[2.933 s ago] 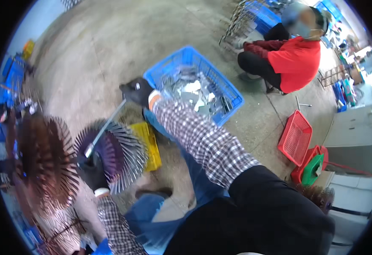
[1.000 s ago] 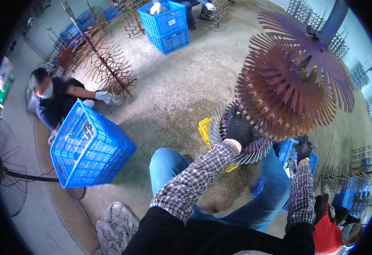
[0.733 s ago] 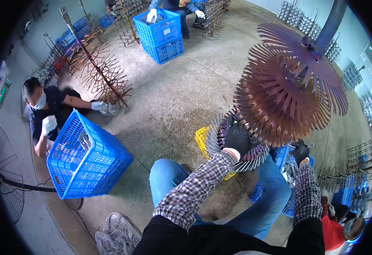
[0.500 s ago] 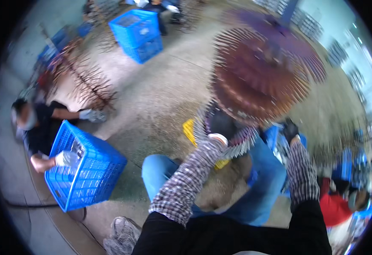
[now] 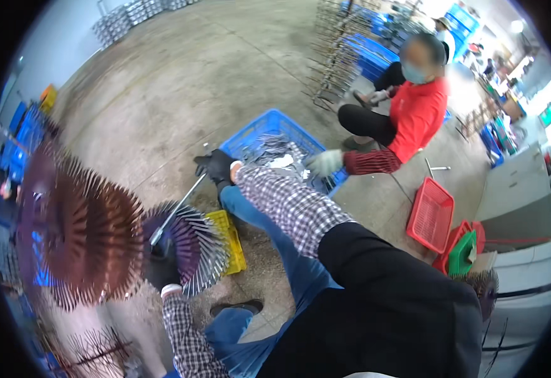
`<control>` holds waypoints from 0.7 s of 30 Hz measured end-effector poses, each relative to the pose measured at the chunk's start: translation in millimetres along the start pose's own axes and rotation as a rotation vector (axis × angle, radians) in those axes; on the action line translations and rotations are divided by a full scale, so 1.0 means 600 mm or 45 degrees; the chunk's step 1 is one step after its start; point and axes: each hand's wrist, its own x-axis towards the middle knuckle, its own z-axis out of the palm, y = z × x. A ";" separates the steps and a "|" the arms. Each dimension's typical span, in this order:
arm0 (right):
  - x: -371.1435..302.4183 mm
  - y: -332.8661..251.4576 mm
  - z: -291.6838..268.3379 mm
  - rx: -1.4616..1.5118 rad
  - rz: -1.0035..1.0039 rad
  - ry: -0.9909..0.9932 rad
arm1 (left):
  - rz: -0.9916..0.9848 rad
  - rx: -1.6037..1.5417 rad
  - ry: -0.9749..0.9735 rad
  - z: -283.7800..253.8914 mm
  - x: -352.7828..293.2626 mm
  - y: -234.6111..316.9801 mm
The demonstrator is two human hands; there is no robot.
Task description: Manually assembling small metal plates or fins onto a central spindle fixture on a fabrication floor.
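A rack of stacked round tiers (image 5: 99, 233), brown and purple with radiating metal fins, rises at the left. Its nearest tier (image 5: 209, 252) carries thin silver pieces around the rim. My left hand (image 5: 162, 268), black-gloved, is closed at the middle of this tier; its fingers are partly hidden. A long metal rod (image 5: 181, 211) with a thicker, socket-like end slants from there up to my right hand (image 5: 217, 167). That hand, also black-gloved, is closed around the rod's upper end, by the left rim of a blue basket (image 5: 272, 116) of loose metal pieces (image 5: 278, 154).
A person in red (image 5: 414, 113) sits across the basket, a white-gloved hand (image 5: 326, 162) over it. Yellow basket (image 5: 231, 242) stands behind the near tier. Red baskets (image 5: 431, 214), a green basket (image 5: 463, 252) and a T-shaped tool (image 5: 436, 168) are at right; pronged racks (image 5: 332, 60) stand beyond.
The view has swung to the right, so the rack now appears at the left and the blue basket in the middle. The metal rod now shows between my hands.
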 end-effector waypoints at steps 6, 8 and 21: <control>-0.032 -0.044 -0.112 -0.328 0.049 0.438 | 0.058 0.131 0.166 0.069 0.016 0.064; -0.029 -0.044 -0.103 -0.293 0.101 0.455 | 0.110 0.071 0.229 0.079 0.021 0.056; -0.075 -0.084 -0.070 -0.351 0.245 0.615 | 0.059 -0.160 0.016 0.054 0.035 0.052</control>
